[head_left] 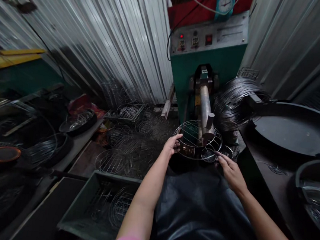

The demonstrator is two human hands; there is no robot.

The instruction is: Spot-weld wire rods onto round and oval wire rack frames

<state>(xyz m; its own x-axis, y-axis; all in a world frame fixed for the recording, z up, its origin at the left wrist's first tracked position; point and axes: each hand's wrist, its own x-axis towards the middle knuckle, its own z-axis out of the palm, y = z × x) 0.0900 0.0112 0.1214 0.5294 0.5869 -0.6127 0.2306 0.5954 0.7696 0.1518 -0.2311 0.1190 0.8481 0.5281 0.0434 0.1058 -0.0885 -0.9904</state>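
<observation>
A round wire rack point(189, 132) lies under the metal arm point(205, 105) of a green machine point(210, 53). My left hand point(172, 144) grips the rack's left rim, its fingers curled over the wire. At the right side of the rack, my right hand point(230, 169) pinches a thin dark tool or rod whose tip reaches toward a small wire ring point(207, 154) near the front rim. The exact shape of that thin piece is too small to tell. The machine's lower tip meets the wires between both hands.
A wire coil point(231, 104) stands right of the machine, beside a large dark pan point(296, 128) and a tub point(315, 171). A green crate point(85, 207) with wire racks sits at lower left. More wire pieces point(114, 161) lie on the left; a corrugated wall point(123, 31) rises behind.
</observation>
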